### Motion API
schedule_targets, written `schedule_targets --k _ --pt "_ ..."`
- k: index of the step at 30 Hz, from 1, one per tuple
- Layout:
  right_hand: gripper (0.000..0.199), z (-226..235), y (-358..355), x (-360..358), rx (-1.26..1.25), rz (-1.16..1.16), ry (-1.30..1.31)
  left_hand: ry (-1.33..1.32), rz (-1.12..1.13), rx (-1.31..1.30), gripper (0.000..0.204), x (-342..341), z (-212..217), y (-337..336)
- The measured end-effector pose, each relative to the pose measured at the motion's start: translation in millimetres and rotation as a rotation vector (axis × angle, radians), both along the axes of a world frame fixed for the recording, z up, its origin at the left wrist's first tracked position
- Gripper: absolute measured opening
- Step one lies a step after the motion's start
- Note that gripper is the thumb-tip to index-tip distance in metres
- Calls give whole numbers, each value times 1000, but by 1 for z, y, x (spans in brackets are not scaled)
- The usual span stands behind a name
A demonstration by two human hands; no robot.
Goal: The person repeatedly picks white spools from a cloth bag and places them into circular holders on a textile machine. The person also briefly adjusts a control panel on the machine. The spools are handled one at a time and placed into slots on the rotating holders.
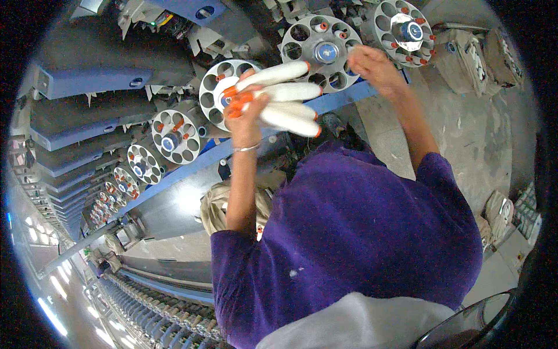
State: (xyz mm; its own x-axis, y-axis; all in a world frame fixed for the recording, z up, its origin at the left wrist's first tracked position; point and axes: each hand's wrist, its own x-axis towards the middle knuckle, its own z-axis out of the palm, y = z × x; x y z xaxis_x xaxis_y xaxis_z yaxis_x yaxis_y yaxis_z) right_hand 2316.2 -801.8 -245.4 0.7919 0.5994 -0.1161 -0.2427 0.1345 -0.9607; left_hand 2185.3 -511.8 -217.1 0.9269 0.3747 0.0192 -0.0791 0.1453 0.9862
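My left hand [246, 116] is closed around the orange ends of several white yarn bobbins [290, 91], which fan out to the right. Behind these bobbins is a round magazine [204, 93] with pockets, partly covered by the hand. My right hand [376, 68] is raised at the right rim of another round magazine [311, 57], its fingers curled together. Whether a thread or anything else is between those fingers is too blurred to see. Two bobbins with orange tips [321, 27] sit in this magazine's upper pockets.
Another magazine [401, 13] with orange-tipped bobbins stands at the upper right. More magazines [176, 136] recede leftward along a blue rail [343, 96] under grey and blue machine heads [99, 81]. Beige sacks [462, 61] lie at the right, and a second machine row [157, 302] runs below.
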Motion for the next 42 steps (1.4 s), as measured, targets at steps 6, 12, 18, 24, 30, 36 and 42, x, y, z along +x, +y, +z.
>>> schedule_targets --k 6,12,18,24,30,36,42 --pt "28 -33 72 16 201 -222 -238 -99 107 730 26 69 -59 -52" --pt "27 0 47 41 484 -56 5 104 -198 400 57 82 30 1" --pt "38 34 108 4 -12 282 -376 195 -610 -73 44 77 127 61" --pt "12 -15 48 6 333 279 410 82 -352 -323 33 60 135 86" --pt "13 -10 25 15 444 -264 -122 -9 -147 -490 27 56 122 94" --pt "28 25 113 -41 340 -170 -35 -135 -189 -362 26 60 123 60" --pt "15 7 99 -15 613 -211 377 -203 -99 -354 31 60 108 54"
